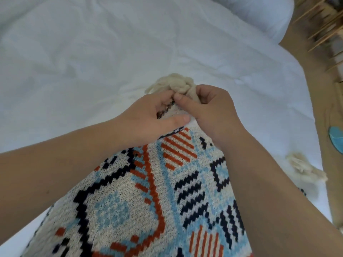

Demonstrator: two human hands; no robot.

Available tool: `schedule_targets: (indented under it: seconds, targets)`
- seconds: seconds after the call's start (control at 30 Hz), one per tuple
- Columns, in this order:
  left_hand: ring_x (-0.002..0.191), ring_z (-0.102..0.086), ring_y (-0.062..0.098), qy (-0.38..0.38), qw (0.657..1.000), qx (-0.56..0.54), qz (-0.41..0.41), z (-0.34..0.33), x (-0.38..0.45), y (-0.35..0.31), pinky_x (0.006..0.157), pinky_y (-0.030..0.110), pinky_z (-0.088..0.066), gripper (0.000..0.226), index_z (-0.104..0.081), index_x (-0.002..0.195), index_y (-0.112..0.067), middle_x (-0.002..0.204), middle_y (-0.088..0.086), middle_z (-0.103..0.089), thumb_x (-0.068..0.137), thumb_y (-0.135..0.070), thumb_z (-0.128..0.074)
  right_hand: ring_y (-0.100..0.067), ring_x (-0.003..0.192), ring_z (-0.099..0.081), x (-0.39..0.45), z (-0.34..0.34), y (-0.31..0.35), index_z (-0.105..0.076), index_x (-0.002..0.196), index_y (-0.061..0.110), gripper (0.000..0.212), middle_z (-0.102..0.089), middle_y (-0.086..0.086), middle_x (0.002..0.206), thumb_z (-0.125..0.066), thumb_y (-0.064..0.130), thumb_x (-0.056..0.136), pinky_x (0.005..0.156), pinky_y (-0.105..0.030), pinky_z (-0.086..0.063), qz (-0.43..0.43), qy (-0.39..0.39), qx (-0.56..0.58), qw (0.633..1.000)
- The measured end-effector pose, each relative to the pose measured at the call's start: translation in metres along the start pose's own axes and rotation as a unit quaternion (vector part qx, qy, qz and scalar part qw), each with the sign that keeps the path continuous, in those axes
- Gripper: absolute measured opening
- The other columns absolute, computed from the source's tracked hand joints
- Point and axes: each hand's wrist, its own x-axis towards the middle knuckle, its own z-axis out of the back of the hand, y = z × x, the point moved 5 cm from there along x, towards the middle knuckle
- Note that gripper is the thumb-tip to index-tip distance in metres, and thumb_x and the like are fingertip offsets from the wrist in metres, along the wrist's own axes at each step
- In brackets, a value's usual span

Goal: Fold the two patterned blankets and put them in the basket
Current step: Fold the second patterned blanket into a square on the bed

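While both forearms reached in from the lower edge, the person's left hand [156, 112] lay at about 10 o'clock of the patterned blanket [148, 201], its fingers [167, 101] curled into the gathered corner of the cloth and its thumb stretched along the edge toward 3 o'clock. That blanket, knitted in cream, light blue, navy and rust-red geometric blocks, spread from the two hands down toward 6 o'clock and covered the lower middle of the view, resting on a white bed [92, 52] with a rumpled cover. At 12 o'clock of the hands, a cream tassel [176, 82] stuck out beyond the knuckles and lay on the white cover. Just beside the left hand, touching it, the right hand [213, 112] pinched the same corner, its thumb pressed down on the cloth at the base of the tassel and its other fingers clenched around the bunched fabric. Toward 4 o'clock of the right hand, a second cream tassel [304, 167] lay at the bed's edge, near a small navy-patterned bit of cloth showing past the right forearm. At 1 o'clock, a white pillow [269, 13] sat at the bed's far corner. Along the right border ran a tan floor [311, 80] with a turquoise object [336, 140] at 3 o'clock.
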Motion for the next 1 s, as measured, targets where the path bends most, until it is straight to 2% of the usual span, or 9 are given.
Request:
schedule_targets:
  seconds: [0.17, 0.27, 0.37, 0.47, 0.67, 0.77, 0.83, 0.9, 1.0]
  targets:
    - [0.056, -0.048, 0.006, -0.013, 0.998, 0.049, -0.031, -0.018, -0.002, -0.017, 0.056, 0.016, -0.046, 0.067, -0.03, 0.147, -0.05, 0.079, -0.004, -0.061, 0.097, -0.02, -0.061, -0.032, 0.081, -0.071, -0.016, 0.019, -0.003, -0.074, 0.093, 0.01, 0.026, -0.072, -0.019, 0.091, -0.074, 0.035, 0.087, 0.069, -0.045, -0.061, -0.01, -0.022, -0.02, 1.0]
    - [0.07, -0.061, 0.029, -0.009, 0.997, 0.069, -0.031, -0.037, 0.003, -0.028, 0.062, 0.039, -0.054, 0.064, -0.028, 0.147, -0.049, 0.089, 0.011, -0.069, 0.099, -0.018, -0.055, -0.04, 0.09, -0.066, -0.028, 0.026, -0.011, -0.07, 0.098, 0.004, 0.048, -0.068, -0.025, 0.097, -0.068, 0.051, 0.087, 0.075, -0.057, -0.056, -0.017, -0.041, -0.01, 0.999]
    - [0.059, -0.058, 0.021, -0.005, 0.997, 0.07, -0.038, -0.065, 0.009, -0.04, 0.054, 0.037, -0.048, 0.038, -0.044, 0.134, -0.036, 0.077, 0.0, -0.069, 0.101, -0.02, -0.052, -0.023, 0.075, -0.065, -0.042, 0.043, -0.019, -0.07, 0.094, 0.011, 0.037, -0.068, -0.009, 0.083, -0.061, 0.046, 0.094, 0.072, -0.039, -0.056, -0.015, -0.084, 0.004, 0.996]
    - [0.043, -0.044, 0.002, -0.019, 0.996, 0.069, -0.051, -0.099, 0.016, -0.054, 0.046, 0.014, -0.034, 0.02, -0.052, 0.121, -0.029, 0.054, -0.017, -0.056, 0.102, -0.021, -0.049, -0.017, 0.065, -0.056, -0.059, 0.069, -0.035, -0.065, 0.084, 0.008, 0.041, -0.061, -0.004, 0.072, -0.052, 0.043, 0.1, 0.064, -0.034, -0.048, -0.009, -0.105, 0.018, 0.994]
    - [0.045, -0.046, -0.001, -0.007, 0.995, 0.082, -0.051, -0.192, 0.032, -0.087, 0.049, 0.008, -0.033, 0.046, -0.045, 0.144, -0.035, 0.05, -0.02, -0.054, 0.102, -0.015, -0.046, -0.007, 0.087, -0.056, -0.093, 0.137, -0.088, -0.057, 0.077, 0.026, 0.038, -0.047, -0.001, 0.112, -0.041, 0.054, 0.098, 0.074, -0.025, -0.045, -0.044, -0.152, 0.098, 0.982]
    - [0.043, -0.044, -0.001, -0.026, 0.994, 0.102, -0.027, -0.242, 0.048, -0.091, 0.047, 0.009, -0.032, 0.055, -0.044, 0.147, -0.034, 0.046, -0.014, -0.05, 0.098, -0.007, -0.047, 0.001, 0.054, -0.053, -0.111, 0.171, -0.123, -0.057, 0.077, 0.016, 0.035, -0.061, 0.012, 0.071, -0.042, 0.036, 0.101, 0.054, -0.027, -0.042, -0.101, -0.146, 0.153, 0.972]
    - [0.048, -0.05, -0.002, -0.028, 0.992, 0.125, -0.02, -0.276, 0.055, -0.099, 0.05, 0.012, -0.038, 0.057, -0.046, 0.146, -0.03, 0.051, -0.016, -0.055, 0.096, -0.004, -0.045, -0.004, 0.046, -0.045, -0.122, 0.199, -0.144, -0.05, 0.068, 0.015, 0.027, -0.051, 0.013, 0.054, -0.048, 0.018, 0.095, 0.054, -0.029, -0.034, -0.113, -0.14, 0.189, 0.965]
    - [0.076, -0.064, 0.002, -0.035, 0.992, 0.118, -0.021, -0.307, 0.061, -0.108, 0.069, 0.028, -0.053, 0.05, -0.055, 0.137, -0.019, 0.084, -0.013, -0.069, 0.093, 0.002, -0.042, -0.008, 0.063, -0.062, -0.129, 0.222, -0.159, -0.062, 0.084, 0.015, 0.01, -0.065, 0.004, 0.073, -0.054, 0.016, 0.089, 0.061, -0.033, -0.05, -0.106, -0.127, 0.223, 0.961]
    - [0.121, -0.058, 0.016, -0.026, 0.995, 0.1, 0.013, -0.355, 0.07, -0.117, 0.102, 0.035, -0.049, 0.07, -0.036, 0.153, -0.022, 0.135, -0.005, -0.059, 0.09, 0.008, -0.042, -0.015, 0.091, -0.072, -0.14, 0.256, -0.183, -0.061, 0.121, 0.017, 0.041, -0.072, -0.005, 0.103, -0.057, 0.027, 0.082, 0.083, -0.039, -0.059, -0.124, -0.115, 0.244, 0.955]
